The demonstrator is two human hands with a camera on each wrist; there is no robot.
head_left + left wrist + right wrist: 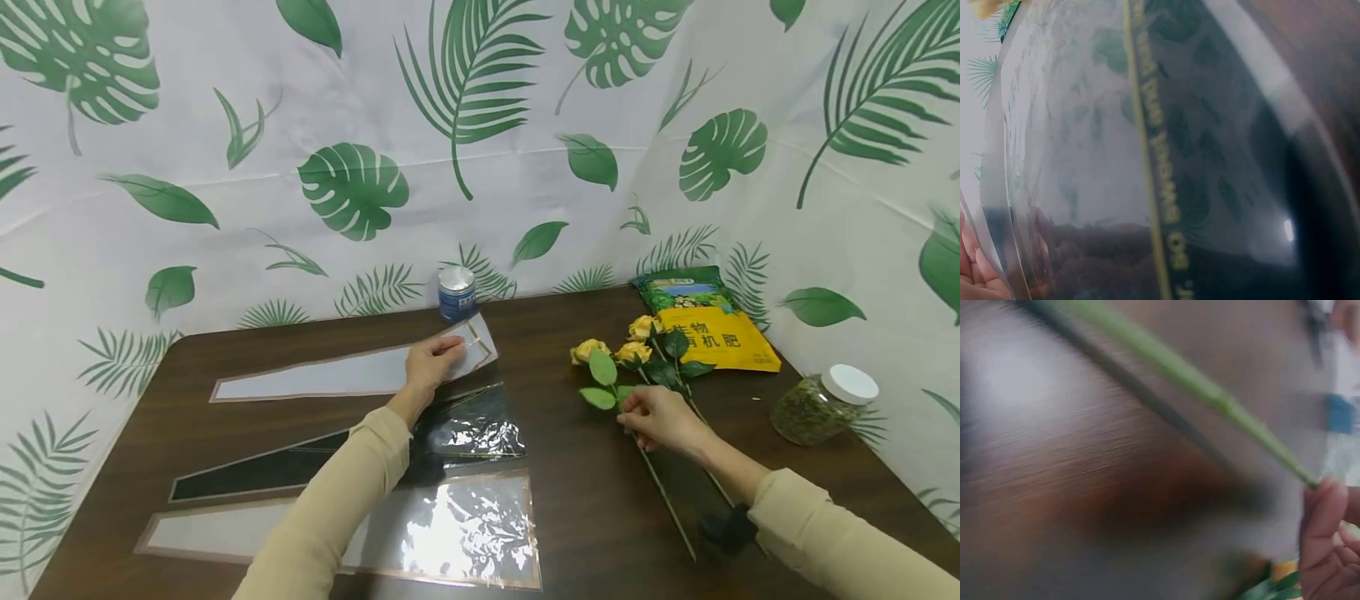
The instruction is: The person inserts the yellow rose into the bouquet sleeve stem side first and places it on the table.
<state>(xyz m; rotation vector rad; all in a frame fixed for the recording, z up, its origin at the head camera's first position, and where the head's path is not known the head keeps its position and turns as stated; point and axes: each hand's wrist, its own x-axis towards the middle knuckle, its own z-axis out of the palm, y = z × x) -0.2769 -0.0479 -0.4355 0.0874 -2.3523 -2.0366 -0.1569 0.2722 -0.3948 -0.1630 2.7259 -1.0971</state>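
Observation:
My left hand pinches the wide end of a white tapered flower sleeve, which is lifted off the table there. In the left wrist view, its fingers show at the lower left edge, and a glossy film with gold lettering fills most of the picture. Between thumb and fingers, my right hand pinches the green stem of a yellow rose just below its leaves. Two other yellow roses lie beyond that hand, with dark green leaves around them.
A black sleeve and a clear-fronted white sleeve lie nearer on the brown table. A blue can stands at the back. To the right are a yellow and green fertilizer bag and a white-lidded jar lying tilted.

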